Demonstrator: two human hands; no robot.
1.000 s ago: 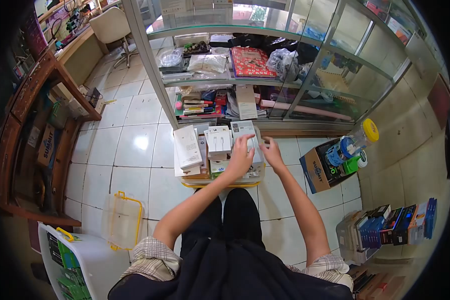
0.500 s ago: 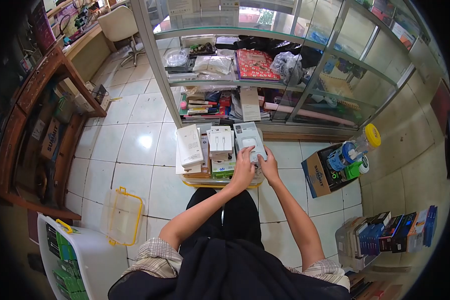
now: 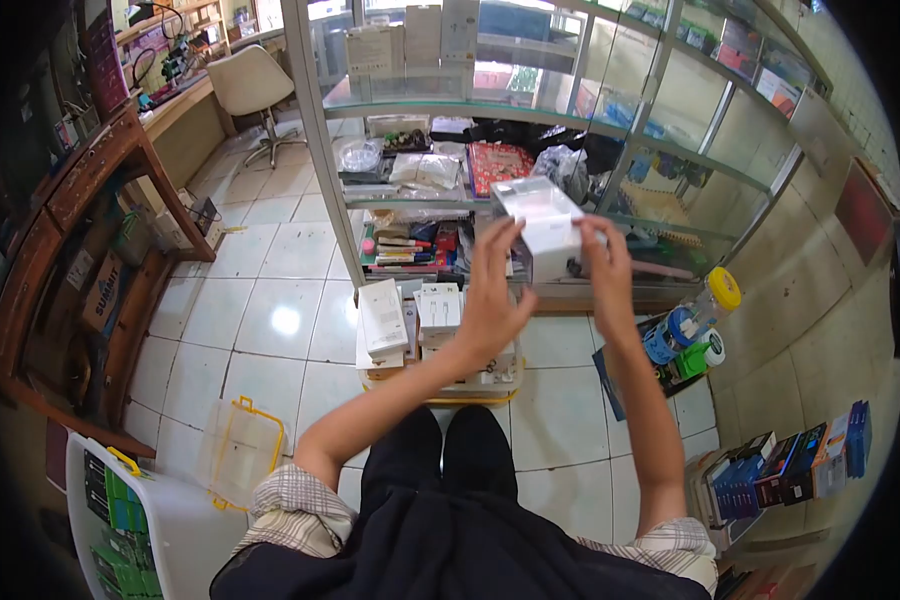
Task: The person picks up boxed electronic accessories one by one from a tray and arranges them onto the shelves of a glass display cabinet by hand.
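Note:
A white product box [image 3: 545,225], blurred by motion, is raised in front of the glass display cabinet [image 3: 480,112]. It may be a stack of boxes; I cannot tell. My left hand [image 3: 492,295] grips its left side with the fingertips near the top edge. On the opposite side my right hand [image 3: 607,265] presses with its fingers against the box. Below, a container with a yellow rim [image 3: 490,397] holds other white boxes, among them a long box [image 3: 382,318] and a box with a cable picture [image 3: 438,308].
A cardboard carton with bottles and jars [image 3: 610,383] stands at the right. Stacked boxes [image 3: 785,480] are by the right wall. A white bin [image 3: 195,530] with green packs and a clear yellow-edged lid [image 3: 242,455] are at the left. A chair [image 3: 250,85] stands behind.
Both hands have risen from the container towards the cabinet, lifting the white box off the pile's right side. The view has tilted up a little.

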